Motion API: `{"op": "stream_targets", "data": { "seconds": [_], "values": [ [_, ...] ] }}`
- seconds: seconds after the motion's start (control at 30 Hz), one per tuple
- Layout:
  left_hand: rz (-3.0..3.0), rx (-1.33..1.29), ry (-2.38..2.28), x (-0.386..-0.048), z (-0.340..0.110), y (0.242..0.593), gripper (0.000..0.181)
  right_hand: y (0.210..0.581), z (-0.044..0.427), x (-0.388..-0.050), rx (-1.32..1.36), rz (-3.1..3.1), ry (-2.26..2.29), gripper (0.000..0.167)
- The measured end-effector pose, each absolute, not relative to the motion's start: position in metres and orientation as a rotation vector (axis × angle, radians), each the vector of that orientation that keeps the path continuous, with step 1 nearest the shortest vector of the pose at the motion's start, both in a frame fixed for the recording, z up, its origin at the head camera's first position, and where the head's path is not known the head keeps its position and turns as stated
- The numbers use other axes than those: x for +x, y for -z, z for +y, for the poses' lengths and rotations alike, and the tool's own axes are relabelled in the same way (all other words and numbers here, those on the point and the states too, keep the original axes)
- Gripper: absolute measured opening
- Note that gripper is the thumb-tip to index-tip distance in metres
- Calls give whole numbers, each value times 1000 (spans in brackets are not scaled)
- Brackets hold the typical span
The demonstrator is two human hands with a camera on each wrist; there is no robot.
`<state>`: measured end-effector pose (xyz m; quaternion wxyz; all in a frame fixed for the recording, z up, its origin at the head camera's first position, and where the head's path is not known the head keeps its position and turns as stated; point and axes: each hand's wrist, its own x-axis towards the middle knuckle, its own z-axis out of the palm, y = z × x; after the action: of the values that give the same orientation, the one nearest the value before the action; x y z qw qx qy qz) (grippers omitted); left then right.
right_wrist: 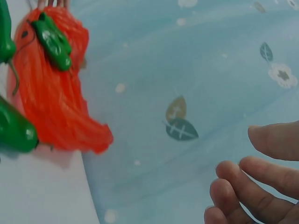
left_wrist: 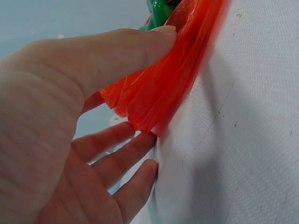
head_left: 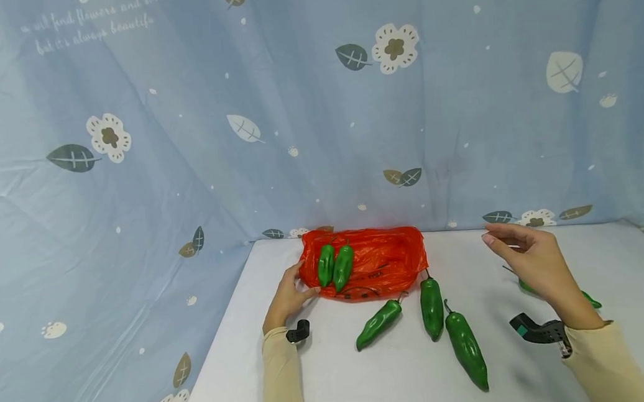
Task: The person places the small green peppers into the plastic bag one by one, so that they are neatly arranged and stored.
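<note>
A red plastic bag (head_left: 384, 252) lies spread on the table, with two green peppers (head_left: 343, 267) on its left part. My left hand (head_left: 288, 298) holds the bag's left end between thumb and fingers; in the left wrist view the thumb (left_wrist: 135, 49) lies along the red plastic and the other fingers are spread behind it. My right hand (head_left: 536, 257) is raised over the table's right side, its fingers loosely bent, with nothing in them. Three more green peppers (head_left: 466, 350) lie in front of the bag and by its right corner.
Green pepper parts (head_left: 590, 299) show on both sides of the right forearm, which hides the rest. A blue curtain (head_left: 317, 133) with leaves and flowers hangs behind and left of the white table (head_left: 391, 383). Each wrist wears a black camera (head_left: 538, 329).
</note>
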<state>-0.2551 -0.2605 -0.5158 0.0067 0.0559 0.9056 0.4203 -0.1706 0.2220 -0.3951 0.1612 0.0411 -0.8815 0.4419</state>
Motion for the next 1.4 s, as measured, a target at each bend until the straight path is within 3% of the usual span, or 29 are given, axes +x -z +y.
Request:
{"op": "stream_targets", "data": {
  "seconds": [0.63,1.4],
  "values": [
    [2806,150,-1328,-253,-263,517,86,410,278,-157,-41,-2544,-1180,51],
    [2817,143,-1329,-254,-262,516,86,438,314,-158,-347,-2625,-1106,60]
  ]
}}
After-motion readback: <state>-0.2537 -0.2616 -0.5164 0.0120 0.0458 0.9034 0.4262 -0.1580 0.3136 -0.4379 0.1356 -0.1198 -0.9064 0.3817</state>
